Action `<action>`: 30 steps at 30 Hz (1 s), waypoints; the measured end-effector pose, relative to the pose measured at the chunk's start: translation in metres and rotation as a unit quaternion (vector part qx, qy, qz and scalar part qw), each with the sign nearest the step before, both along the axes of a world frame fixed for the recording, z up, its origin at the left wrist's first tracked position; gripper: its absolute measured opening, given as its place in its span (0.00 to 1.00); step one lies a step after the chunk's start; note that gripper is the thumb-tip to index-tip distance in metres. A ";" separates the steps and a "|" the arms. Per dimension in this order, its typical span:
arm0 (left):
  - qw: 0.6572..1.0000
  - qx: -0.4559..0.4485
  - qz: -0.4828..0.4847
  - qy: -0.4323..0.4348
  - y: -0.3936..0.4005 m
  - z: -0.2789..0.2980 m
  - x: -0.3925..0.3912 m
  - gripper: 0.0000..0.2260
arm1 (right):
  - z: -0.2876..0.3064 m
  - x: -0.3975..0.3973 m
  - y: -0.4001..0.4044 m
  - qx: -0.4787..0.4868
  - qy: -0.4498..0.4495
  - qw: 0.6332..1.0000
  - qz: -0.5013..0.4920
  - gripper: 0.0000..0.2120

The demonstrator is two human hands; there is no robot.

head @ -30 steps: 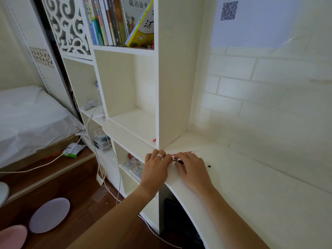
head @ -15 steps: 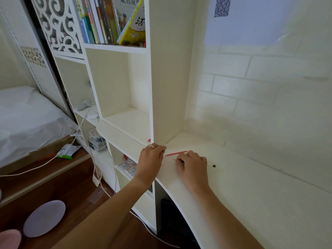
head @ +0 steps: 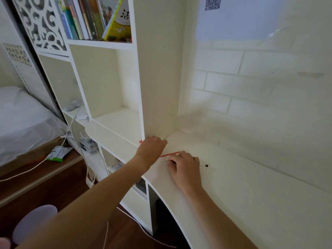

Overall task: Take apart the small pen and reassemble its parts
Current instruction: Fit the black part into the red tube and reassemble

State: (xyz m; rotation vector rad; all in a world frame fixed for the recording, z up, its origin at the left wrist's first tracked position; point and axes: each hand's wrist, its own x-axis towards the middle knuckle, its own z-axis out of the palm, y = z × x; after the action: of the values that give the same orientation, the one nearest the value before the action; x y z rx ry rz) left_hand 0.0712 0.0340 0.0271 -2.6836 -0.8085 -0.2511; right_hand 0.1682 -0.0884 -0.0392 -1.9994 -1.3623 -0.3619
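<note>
A thin red pen tube [head: 170,154] lies on the white desk [head: 242,186] between my two hands. My right hand [head: 186,165] rests on the desk, its fingers closed on a thin dark pen part whose tip [head: 166,161] pokes out to the left. My left hand [head: 152,147] is further left and back, at the foot of the bookcase's upright panel. Its curled fingers are over a small red piece [head: 140,141] on the shelf edge, and whether they grip it is hidden. A tiny black pen piece [head: 206,165] sits on the desk just right of my right hand.
The white bookcase [head: 156,78] stands against the desk's left end, with books [head: 100,17] on an upper shelf. A white brick-pattern wall [head: 251,87] runs behind the desk. Below left are a wooden floor with cables [head: 36,167], a round purple stool [head: 34,221] and a bed [head: 21,119].
My hands were together on the pen parts; my left hand has let go and moved left and back to the red piece. The red tube now lies uncovered. My right hand stays put.
</note>
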 end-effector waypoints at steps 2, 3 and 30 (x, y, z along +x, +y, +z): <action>1.000 -0.010 -0.002 -0.001 0.002 -0.002 -0.001 0.08 | 0.000 0.000 0.000 -0.001 0.000 1.000 -0.001 0.04; 1.000 -0.016 -0.004 -0.007 0.002 -0.004 -0.002 0.08 | 0.001 0.000 0.001 -0.002 -0.001 1.000 0.000 0.04; 0.973 -0.095 -0.018 -0.210 -0.018 -0.030 -0.028 0.08 | 0.002 0.000 -0.003 -0.021 0.000 1.000 0.010 0.10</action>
State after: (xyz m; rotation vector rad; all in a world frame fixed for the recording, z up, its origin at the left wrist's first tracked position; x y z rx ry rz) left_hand 0.0430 0.0161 -0.0031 -2.8670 -0.9417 -0.8096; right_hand 0.1687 -0.0913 -0.0370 -2.0181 -1.3995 -0.3277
